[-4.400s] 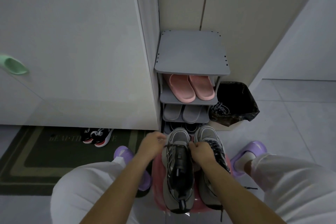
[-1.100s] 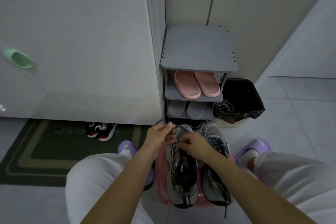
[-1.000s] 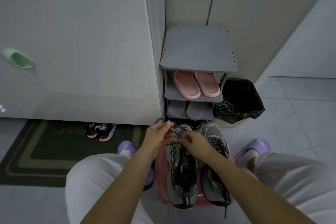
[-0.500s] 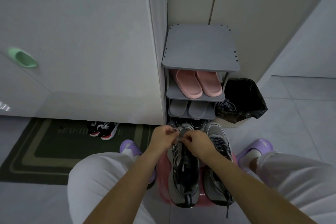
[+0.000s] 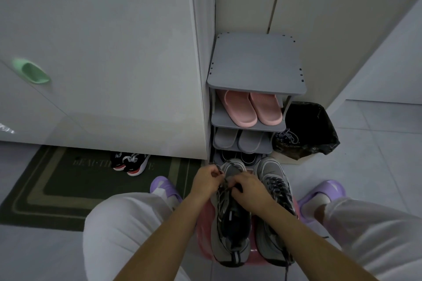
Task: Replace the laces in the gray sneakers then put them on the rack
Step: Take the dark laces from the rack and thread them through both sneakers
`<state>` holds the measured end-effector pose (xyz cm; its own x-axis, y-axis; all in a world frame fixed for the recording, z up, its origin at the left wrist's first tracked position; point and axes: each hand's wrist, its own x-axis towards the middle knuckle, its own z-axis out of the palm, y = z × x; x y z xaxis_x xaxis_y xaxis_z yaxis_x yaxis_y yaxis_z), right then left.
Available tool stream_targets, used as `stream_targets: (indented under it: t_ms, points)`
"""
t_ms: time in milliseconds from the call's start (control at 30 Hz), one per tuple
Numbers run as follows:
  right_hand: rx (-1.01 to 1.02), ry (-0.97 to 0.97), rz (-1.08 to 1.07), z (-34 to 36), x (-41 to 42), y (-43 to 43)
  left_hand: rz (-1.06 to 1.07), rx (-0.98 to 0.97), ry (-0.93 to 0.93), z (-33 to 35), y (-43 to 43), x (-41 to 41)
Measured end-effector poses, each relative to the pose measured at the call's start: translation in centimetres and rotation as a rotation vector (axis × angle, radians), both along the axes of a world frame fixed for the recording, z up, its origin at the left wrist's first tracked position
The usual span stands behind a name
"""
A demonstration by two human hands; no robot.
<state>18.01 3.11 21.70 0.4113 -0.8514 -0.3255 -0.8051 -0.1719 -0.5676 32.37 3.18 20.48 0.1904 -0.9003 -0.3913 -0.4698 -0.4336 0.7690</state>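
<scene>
My left hand (image 5: 206, 179) and right hand (image 5: 249, 190) both pinch the lace (image 5: 229, 163) over the left sneaker (image 5: 230, 230) on the pink stool (image 5: 203, 230). The right sneaker (image 5: 274, 180) looks laced. I judge this lacing unfinished, and the rack (image 5: 255, 64), just beyond, waits.

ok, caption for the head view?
Left hand and right hand pinch the lace of one gray sneaker on a pink stool before the shoe rack.

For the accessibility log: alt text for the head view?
A person's left hand and right hand pinch a dark speckled lace over the left gray mesh sneaker, which sits beside the right gray mesh sneaker on a glossy pink stool. Just ahead stands a gray tiered shoe rack holding pink slippers and gray slippers.
</scene>
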Motion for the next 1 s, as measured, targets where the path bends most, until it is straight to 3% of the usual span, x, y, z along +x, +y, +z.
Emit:
stream_targets:
  t_ms: [233,433,633,833,1000]
  points:
    - [0.006,0.015,-0.134,-1.1,-0.1,-0.5,0.029,0.015,-0.008,-1.0,0.2,-0.1]
    - [0.031,0.034,-0.206,-1.1,0.7,-0.8,-0.050,0.003,-0.167,-1.2,0.3,-0.5]
    - [-0.030,0.139,-0.223,-1.6,1.5,-0.7,-0.004,0.042,-0.079,-1.3,0.4,-0.9]
    - [-0.107,0.169,-0.257,-2.4,1.9,-0.1,0.035,0.039,-0.112,-1.2,0.8,-1.1]
    - [-0.152,0.143,-0.323,-3.4,2.2,0.7,0.135,0.028,0.000,-1.1,0.7,-1.3]
